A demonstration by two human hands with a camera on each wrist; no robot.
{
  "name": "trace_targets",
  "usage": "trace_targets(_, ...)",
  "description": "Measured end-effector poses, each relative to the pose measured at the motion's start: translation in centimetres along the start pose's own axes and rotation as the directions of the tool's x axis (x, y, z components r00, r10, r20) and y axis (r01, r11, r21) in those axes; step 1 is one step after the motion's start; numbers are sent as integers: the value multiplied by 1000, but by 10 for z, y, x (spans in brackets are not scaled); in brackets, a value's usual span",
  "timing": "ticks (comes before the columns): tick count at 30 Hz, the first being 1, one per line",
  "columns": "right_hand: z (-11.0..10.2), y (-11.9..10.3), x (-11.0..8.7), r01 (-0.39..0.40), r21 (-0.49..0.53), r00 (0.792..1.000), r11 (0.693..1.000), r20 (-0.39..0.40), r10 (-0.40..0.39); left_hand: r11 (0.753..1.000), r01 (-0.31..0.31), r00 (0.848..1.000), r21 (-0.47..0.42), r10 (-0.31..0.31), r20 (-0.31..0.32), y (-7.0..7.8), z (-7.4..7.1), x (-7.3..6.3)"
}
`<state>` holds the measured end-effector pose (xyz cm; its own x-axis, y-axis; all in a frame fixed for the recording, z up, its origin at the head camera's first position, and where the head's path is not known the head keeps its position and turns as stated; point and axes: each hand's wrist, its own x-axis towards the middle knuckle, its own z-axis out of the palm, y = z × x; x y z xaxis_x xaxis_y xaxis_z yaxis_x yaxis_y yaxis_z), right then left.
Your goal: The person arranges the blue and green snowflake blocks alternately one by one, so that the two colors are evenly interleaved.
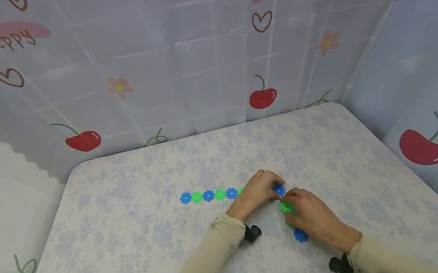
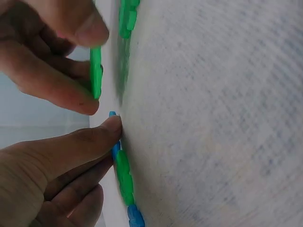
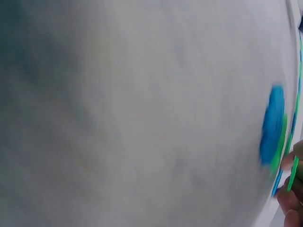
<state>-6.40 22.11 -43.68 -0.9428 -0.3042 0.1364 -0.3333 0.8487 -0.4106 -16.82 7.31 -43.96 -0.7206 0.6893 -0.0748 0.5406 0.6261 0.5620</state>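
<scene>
A row of flat, notched plastic discs (image 1: 208, 195), blue and green in turn, lies on the table. My left hand (image 1: 255, 194) pinches the blue disc (image 1: 279, 190) at the row's right end and covers part of the row. Just to the right and nearer, my right hand (image 1: 316, 215) pinches a green disc (image 1: 287, 207) between thumb and fingers. In the left wrist view that green disc (image 2: 95, 75) stands on edge, a small gap from the blue one. Below the right hand lie a loose blue disc (image 1: 301, 235) and another green disc (image 1: 290, 223), partly hidden by the fingers.
The table (image 1: 133, 238) has a pale, blue-patterned cover. Behind it hangs a white curtain (image 1: 194, 66) with printed cherries, hearts and flowers; another sheet (image 1: 415, 98) hangs on the right. Black wrist cameras (image 1: 252, 233) sit on both of my wrists.
</scene>
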Motion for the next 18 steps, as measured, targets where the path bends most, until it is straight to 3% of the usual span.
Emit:
trace_targets(3, -1, 10, 6, -50, 7, 998, 999, -31, 50, 1000, -18, 1000, -7, 18, 2, 0, 1, 1)
trace_targets(8, -2, 23, 13, -65, -14, 995, 998, -71, 63, 999, -42, 999, -7, 41, -6, -1, 2, 2)
trace_targets(18, -1, 31, 23, -95, -27, 994, 995, -60, 93, 1000, -23, 1000, -9, 24, 6, -1, 0, 1)
